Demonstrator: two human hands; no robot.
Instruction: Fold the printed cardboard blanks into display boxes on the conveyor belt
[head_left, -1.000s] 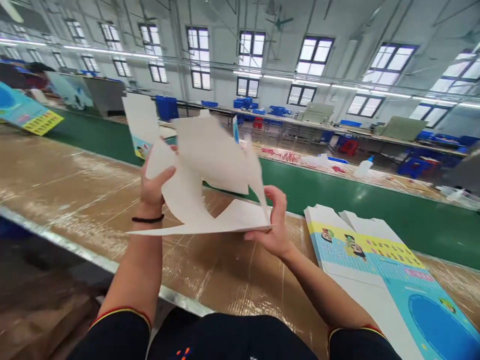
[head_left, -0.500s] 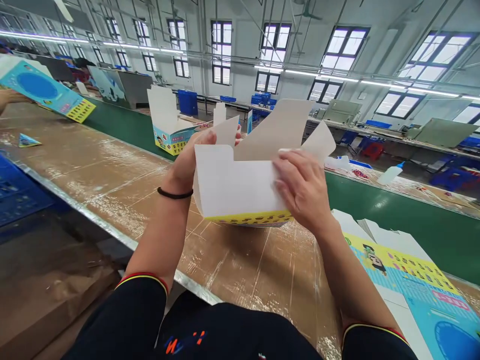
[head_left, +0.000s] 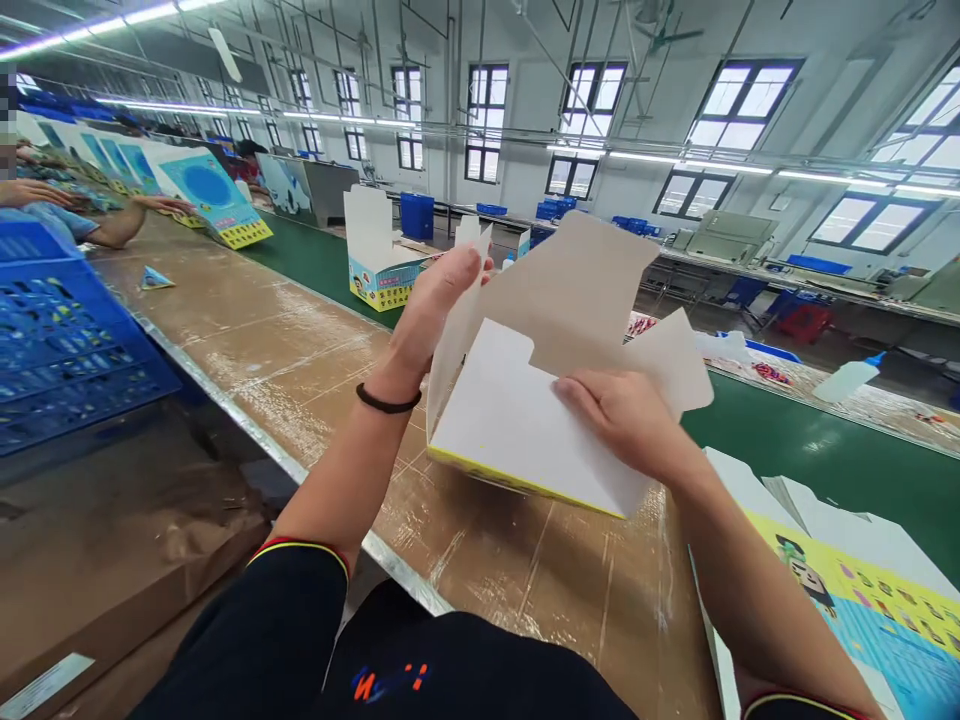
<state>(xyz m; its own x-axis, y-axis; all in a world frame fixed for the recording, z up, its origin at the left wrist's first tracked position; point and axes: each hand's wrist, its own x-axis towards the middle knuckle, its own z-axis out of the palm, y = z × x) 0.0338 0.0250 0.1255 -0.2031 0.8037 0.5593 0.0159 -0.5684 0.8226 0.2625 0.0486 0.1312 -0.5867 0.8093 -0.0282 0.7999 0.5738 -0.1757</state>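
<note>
A half-folded printed carton (head_left: 510,425) is held in the air above the table, its white inner side facing me and a yellow printed edge along its bottom. My left hand (head_left: 439,310) grips its upright side wall and flap from the left. My right hand (head_left: 619,420) holds its lower right corner, with the fingers over the white inner face. Beige flaps stand open at the back. Below my right forearm, a flat printed carton blank (head_left: 847,590) in yellow and blue lies on the table, partly hidden by that arm.
The film-covered table (head_left: 255,365) has a metal edge and runs to the far left beside a green conveyor belt (head_left: 810,450). A finished open carton (head_left: 375,250) stands farther along. A co-worker's hands (head_left: 161,205) rest on a blank, a blue crate (head_left: 64,340) sits left, and a squeeze bottle (head_left: 847,380) lies right.
The loose sheet has taken a box shape and now tilts with its white inner face toward me. My view has swung left, bringing the blue crate and the co-worker's hands into sight.
</note>
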